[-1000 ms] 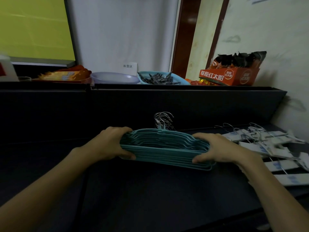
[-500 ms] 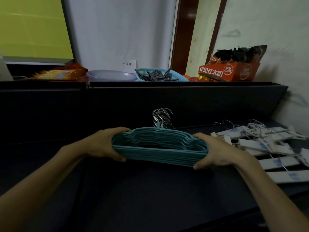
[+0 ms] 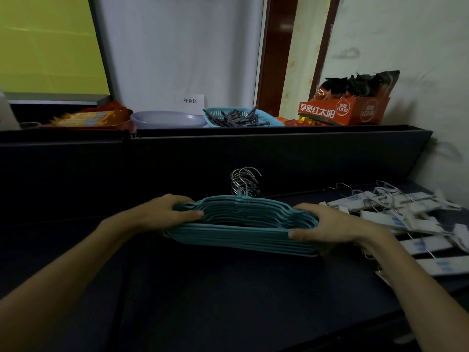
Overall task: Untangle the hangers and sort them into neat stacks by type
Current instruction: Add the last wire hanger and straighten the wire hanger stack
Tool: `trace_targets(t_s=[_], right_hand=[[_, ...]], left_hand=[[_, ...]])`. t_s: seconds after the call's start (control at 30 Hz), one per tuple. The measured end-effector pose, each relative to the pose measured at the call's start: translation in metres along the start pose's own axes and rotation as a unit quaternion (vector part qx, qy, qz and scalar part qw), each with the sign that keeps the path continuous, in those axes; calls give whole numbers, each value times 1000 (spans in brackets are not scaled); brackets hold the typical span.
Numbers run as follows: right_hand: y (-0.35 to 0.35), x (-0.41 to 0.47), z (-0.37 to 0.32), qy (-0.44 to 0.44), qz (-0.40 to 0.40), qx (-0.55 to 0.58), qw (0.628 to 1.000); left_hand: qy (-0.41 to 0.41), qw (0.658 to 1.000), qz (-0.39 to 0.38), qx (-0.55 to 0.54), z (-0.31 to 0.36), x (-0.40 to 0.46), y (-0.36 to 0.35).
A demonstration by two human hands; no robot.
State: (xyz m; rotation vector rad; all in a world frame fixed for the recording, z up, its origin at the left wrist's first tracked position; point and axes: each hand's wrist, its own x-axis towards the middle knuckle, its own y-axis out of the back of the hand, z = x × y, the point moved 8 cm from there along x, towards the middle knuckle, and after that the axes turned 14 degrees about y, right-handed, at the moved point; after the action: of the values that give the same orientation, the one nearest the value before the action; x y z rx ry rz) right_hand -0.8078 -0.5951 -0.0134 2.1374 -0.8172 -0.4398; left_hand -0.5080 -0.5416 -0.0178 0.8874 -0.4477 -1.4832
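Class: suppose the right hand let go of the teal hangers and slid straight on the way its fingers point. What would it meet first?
The right hand points leftward across the teal hangers, so it would probably meet the left hand first, though depth is unclear.

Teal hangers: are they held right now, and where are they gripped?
Yes. Both hands hold the teal hanger stack by its ends: left hand on the left shoulder end, right hand on the right shoulder end.

Two readable texts, both on the shelf behind my counter.
A small white sign (image 3: 193,100) against the wall reads 补货区; the orange box (image 3: 343,113) at the shelf's right end reads 草原红太阳 in white. Blue marks on my white hangers (image 3: 396,219) are illegible.
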Motion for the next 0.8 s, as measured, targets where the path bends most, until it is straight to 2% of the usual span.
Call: trace_targets(t_s=[0.2, 0.4, 0.53, 0.63, 0.8], right_hand=[[12, 12, 1, -58, -20, -13, 998], [2, 28, 20, -114, -71, -37, 990], [1, 36, 20, -162, -118, -98, 975], [-2, 37, 27, -169, -105, -142, 970], [-8, 31, 36, -159, -45, -137, 977]], left_hand=[[37, 996, -31, 71, 11, 17, -6], [60, 986, -41, 150, 13, 29, -13], [89, 972, -9, 217, 6, 38, -11], [89, 969, 8, 230, 3, 38, -13], [63, 979, 38, 189, 1, 29, -17]])
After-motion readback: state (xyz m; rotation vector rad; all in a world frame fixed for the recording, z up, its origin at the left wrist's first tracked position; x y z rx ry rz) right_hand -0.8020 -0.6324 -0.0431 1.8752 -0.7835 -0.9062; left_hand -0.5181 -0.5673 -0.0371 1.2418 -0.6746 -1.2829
